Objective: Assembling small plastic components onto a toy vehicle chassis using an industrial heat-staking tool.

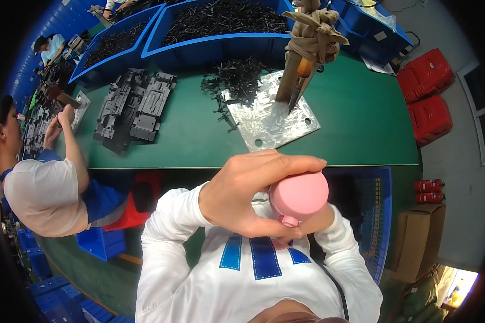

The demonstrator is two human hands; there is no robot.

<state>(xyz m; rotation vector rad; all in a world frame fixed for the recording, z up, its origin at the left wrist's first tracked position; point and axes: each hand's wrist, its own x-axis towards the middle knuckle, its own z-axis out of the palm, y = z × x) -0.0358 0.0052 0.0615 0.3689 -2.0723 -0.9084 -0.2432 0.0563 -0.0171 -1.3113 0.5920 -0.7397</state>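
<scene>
My left hand [248,188] is wrapped round a pink bottle [300,195] with a rounded top and a small loop on its rim. I hold it in front of my chest, just off the near edge of the green table [361,124]. Behind and below the bottle is my right hand [319,222]; only part of it shows, and its fingers are hidden. Past the table edge lies a scuffed metal plate [269,126], under a cloth-wrapped upright tool [293,81]. A pile of small black plastic parts [237,81] spills onto the plate's far left corner.
Several black moulded panels [152,105] lie on the table at left. Blue bins [215,46] of black parts line the back. A co-worker [43,188] sits at the left. A blue crate [380,215] stands at my right, with red cases [428,116] beyond the table.
</scene>
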